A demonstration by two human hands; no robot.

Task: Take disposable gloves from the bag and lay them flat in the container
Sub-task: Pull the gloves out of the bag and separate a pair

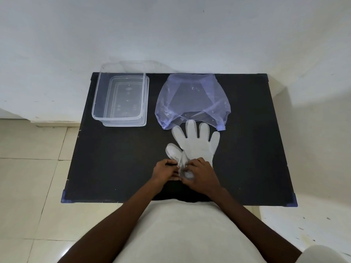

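Observation:
A translucent disposable glove [195, 143] lies on the black table [114, 158], fingers spread and pointing toward the far edge. Its cuff end is bunched between my hands. My left hand [166, 170] pinches the cuff from the left. My right hand [200, 176] grips it from the right. A pale violet plastic bag [191, 99] lies just beyond the glove's fingertips, slack and see-through. A clear rectangular container [96, 99] stands at the table's far left, with nothing visible inside.
The container seems to rest on its clear lid [146, 103]. The table stands against a white wall [171, 35]. Blue tape marks its near corners [65, 198]. Beige floor tiles [28, 186] lie to the left.

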